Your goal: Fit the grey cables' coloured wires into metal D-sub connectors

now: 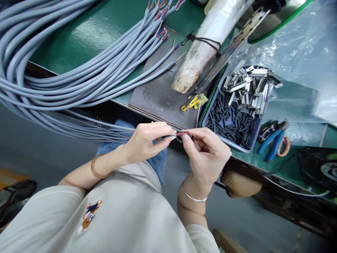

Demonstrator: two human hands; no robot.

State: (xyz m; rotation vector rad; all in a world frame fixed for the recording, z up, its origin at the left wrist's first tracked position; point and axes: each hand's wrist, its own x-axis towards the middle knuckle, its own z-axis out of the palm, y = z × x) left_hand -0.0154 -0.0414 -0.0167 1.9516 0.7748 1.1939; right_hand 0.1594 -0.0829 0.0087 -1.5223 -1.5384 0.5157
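Near the bench's front edge, my left hand pinches the end of a grey cable, whose length runs off to the left. Thin red and dark wires stick out of that end towards the right. The fingertips of my right hand are closed on these wires. A bundle of grey cables lies to the left across the bench, several ends stripped to coloured wires. Just beyond my hands, a yellow clip sits on a dark board.
A blue tray at right holds metal connectors and small black tubes. Blue-handled pliers lie beside it. A white wrapped roll and a metal strip slant over the board. Clear plastic covers the back right.
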